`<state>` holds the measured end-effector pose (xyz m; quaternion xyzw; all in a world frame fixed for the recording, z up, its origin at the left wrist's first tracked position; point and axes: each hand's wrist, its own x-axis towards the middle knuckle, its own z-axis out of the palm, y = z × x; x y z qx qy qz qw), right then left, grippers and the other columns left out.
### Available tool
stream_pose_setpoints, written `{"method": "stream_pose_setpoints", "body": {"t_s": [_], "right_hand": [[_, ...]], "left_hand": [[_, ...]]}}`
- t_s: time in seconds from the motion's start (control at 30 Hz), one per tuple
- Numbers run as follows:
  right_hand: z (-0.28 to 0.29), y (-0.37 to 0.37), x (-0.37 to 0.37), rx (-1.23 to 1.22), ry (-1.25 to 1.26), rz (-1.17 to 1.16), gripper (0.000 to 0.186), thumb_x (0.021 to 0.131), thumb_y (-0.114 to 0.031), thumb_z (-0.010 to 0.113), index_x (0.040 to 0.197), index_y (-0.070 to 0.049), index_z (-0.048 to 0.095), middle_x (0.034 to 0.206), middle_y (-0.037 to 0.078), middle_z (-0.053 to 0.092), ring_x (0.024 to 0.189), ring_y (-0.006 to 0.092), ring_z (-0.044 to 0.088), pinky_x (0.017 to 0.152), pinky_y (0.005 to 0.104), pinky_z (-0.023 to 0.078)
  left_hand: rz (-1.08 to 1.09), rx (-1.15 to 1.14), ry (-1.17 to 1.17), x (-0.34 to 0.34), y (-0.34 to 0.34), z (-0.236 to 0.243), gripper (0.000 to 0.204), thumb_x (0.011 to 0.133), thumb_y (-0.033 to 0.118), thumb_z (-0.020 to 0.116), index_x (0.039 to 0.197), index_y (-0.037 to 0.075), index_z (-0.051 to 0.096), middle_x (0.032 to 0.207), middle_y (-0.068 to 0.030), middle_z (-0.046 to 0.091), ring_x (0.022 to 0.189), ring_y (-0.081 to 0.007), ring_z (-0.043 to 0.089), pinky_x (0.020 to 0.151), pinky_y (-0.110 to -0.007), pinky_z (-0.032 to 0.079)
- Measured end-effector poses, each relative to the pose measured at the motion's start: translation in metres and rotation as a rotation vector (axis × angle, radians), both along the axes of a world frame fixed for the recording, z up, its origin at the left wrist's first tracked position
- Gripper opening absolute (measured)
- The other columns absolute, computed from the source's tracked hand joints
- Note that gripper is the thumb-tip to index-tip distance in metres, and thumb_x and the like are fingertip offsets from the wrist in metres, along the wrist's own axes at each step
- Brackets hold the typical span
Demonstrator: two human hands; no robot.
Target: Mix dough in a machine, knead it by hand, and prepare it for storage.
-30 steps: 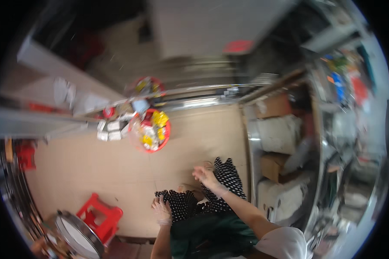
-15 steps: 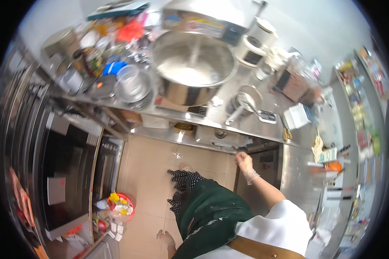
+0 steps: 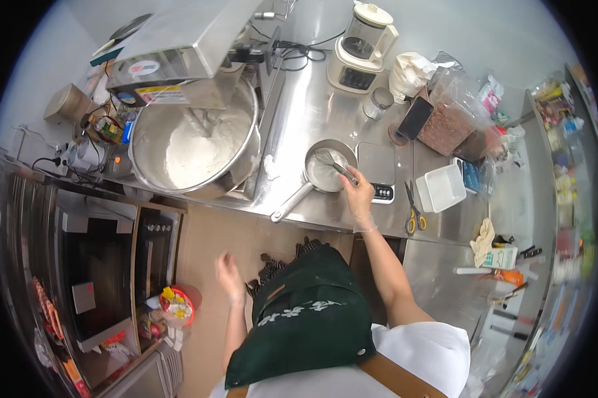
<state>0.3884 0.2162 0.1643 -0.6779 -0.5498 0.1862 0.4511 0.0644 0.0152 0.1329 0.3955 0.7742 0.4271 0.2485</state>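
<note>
My right hand [image 3: 359, 199], in a clear glove, grips the handle of a wire whisk [image 3: 331, 161]. The whisk's wires rest in a white mixture inside a saucepan [image 3: 292, 202], whose handle points toward me at the counter's front. Low on the left, my left hand [image 3: 228, 277] hangs over the floor, slightly blurred, its fingers loosely stretched and holding nothing. Left of the saucepan, a large steel mixer bowl [image 3: 140, 156] contains a whitish flour or dough mass [image 3: 196, 156]. A kitchen scale [image 3: 376, 161] lies just right of the saucepan.
Yellow-handled scissors [image 3: 414, 219] and a white tub [image 3: 445, 188] lie to the right. Behind stand a phone [image 3: 415, 118], a glass jar [image 3: 378, 103] and a blender [image 3: 360, 50]. The mixer head [image 3: 179, 60] overhangs its bowl. A red bin [image 3: 191, 302] is on the floor.
My right hand has risen from below the counter edge to the saucepan and taken hold of the whisk. My left hand has come up, and the view has shifted.
</note>
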Motion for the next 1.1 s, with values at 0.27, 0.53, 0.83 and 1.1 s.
{"method": "stream_pose_setpoints", "body": {"t_s": [0.27,0.53,0.83,1.1], "right_hand": [[0.040,0.034,0.063,-0.013,-0.355,0.487,0.018,0.079,-0.019,0.072,0.094,-0.010,0.072,0.081,0.010,0.067,0.070,0.0265,0.066,0.063,0.0356,0.052],[0.023,0.037,0.040,0.202,-0.424,0.645,0.027,0.075,-0.016,0.073,0.100,-0.011,0.068,0.079,0.005,0.060,0.067,0.0230,0.062,0.054,0.0356,0.050],[0.026,0.025,0.017,0.197,-0.475,0.649,0.024,0.074,-0.014,0.071,0.097,-0.009,0.067,0.073,0.006,0.057,0.062,0.0228,0.060,0.051,0.0358,0.048],[0.057,0.002,0.001,0.041,-0.490,0.679,0.028,0.072,-0.011,0.070,0.100,-0.010,0.066,0.080,0.008,0.059,0.064,0.0236,0.061,0.055,0.0360,0.049]], "left_hand": [[-0.599,-0.042,0.466,0.117,0.181,0.068,0.048,0.084,0.023,0.069,0.125,0.005,0.052,0.108,-0.0163,0.059,0.103,-0.0354,0.057,0.085,-0.045,0.048],[-0.700,-0.336,0.355,0.134,0.194,0.049,0.039,0.086,0.026,0.065,0.123,0.013,0.059,0.097,-0.0130,0.065,0.087,-0.0330,0.065,0.079,-0.044,0.050],[-0.726,-0.348,0.290,0.128,0.196,0.047,0.040,0.087,0.026,0.064,0.125,0.012,0.059,0.100,-0.0129,0.064,0.089,-0.0335,0.064,0.077,-0.045,0.049],[-0.743,-0.346,0.311,0.125,0.197,0.032,0.041,0.086,0.025,0.065,0.125,0.013,0.059,0.097,-0.0135,0.065,0.087,-0.0338,0.064,0.076,-0.045,0.050]]}}
